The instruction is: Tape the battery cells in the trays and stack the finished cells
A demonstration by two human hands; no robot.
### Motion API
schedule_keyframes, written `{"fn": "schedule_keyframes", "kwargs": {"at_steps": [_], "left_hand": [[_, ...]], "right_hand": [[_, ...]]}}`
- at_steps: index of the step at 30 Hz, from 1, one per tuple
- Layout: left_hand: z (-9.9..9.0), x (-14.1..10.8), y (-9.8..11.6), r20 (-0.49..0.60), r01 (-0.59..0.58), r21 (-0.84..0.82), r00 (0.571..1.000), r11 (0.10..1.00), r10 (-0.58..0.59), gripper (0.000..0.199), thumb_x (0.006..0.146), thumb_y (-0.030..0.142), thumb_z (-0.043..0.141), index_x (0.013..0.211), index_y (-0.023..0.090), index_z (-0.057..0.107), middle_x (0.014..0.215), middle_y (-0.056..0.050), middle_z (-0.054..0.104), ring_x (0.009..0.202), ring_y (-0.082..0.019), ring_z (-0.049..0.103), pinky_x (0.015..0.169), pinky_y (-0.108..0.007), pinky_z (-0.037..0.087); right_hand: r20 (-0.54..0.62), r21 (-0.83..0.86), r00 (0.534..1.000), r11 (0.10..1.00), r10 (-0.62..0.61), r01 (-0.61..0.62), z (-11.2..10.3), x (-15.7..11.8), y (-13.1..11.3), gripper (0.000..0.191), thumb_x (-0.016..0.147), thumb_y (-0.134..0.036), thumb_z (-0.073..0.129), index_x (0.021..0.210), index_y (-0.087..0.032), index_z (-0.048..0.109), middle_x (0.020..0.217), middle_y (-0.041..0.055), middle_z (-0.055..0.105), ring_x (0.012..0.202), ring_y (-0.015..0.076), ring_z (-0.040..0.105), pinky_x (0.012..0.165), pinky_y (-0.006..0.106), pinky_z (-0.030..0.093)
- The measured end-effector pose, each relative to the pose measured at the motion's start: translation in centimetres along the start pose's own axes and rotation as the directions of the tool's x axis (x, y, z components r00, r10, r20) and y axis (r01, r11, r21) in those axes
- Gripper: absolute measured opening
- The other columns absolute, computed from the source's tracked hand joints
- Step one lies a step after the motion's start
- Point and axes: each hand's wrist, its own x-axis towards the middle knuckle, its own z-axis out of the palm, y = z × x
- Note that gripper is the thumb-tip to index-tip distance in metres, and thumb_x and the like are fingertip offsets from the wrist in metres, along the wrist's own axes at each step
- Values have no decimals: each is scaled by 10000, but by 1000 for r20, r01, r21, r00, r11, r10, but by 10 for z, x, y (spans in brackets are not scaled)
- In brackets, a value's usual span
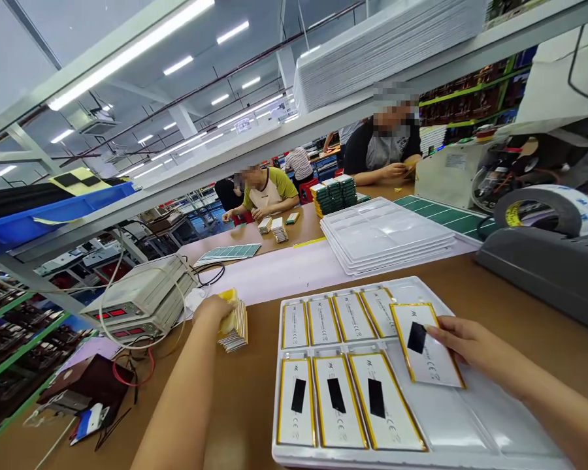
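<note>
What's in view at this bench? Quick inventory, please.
White plastic tray: 1, white, on brown bench in front of person.
Pouch cells: 7, white with gold edges, in tray.
Held pouch cell: 1, white, gold edge, black strip, over tray.
Cell stack: 1, gold-edged, beside left hand.
Stacked trays: several, white, beyond tray.
Bench power units: stacked, grey, red displays, left of stack.
Tape roll: 1, white, right, on grey dispenser.
Co-workers: 2, seated across bench.
Yellow pad: 1, yellow, in left hand.
Left hand: 1, at cell stack.
Right hand: 1, fingers on held pouch cell.
</note>
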Motion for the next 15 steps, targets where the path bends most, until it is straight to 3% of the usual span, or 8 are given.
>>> {"fn": "schedule_keyframes", "kwargs": {"at_steps": [2,5,8,12,13,15], "left_hand": [[0,-11,6,73,-14,-162,997,987,26,311,796,332,484,1041,142,509,1033,-65,532,893,-179,529,747,-369,453],[5,-27,13,201,4,-390,976,921,81,336,799,329,481,1083,149,485,1061,-76,515,900,-179,526,743,-371,459],[26,-47,10,344,71,-567,926,820,158,330,803,354,467,1056,145,493,1002,-69,536,840,-160,537,711,-355,463],[77,-78,-8,528,235,-693,809,681,258,379,788,439,379,832,104,550,706,-69,549,641,-170,547,633,-373,464],[89,-84,-13,564,281,-710,775,646,283,373,770,434,388,822,103,553,708,-79,553,664,-184,556,643,-374,462],[106,-92,-20,634,438,-758,667,483,391,376,735,424,428,880,101,557,773,-95,576,734,-199,568,687,-369,454]], "right_hand": [[15,-1,1000,1000,-15,15,1,1,0,489,566,-654,530,629,-171,491,526,-25,411,472,84,333,436,228,265],[39,36,999,999,-23,22,3,0,-3,496,538,-657,544,586,-176,433,505,-46,351,455,68,294,426,222,241],[41,58,999,998,-8,5,5,-1,-8,495,533,-640,564,615,-167,446,513,-51,355,456,59,287,422,213,226],[42,83,999,997,-11,8,15,0,-27,454,567,-584,580,671,-152,490,527,-47,386,458,53,297,426,205,231],[53,84,998,996,-26,21,21,1,-36,434,582,-563,581,680,-149,496,530,-45,395,458,51,300,427,203,233],[77,71,995,996,-66,61,35,5,-56,383,604,-516,584,667,-149,492,524,-45,399,452,50,309,425,203,239]]}}
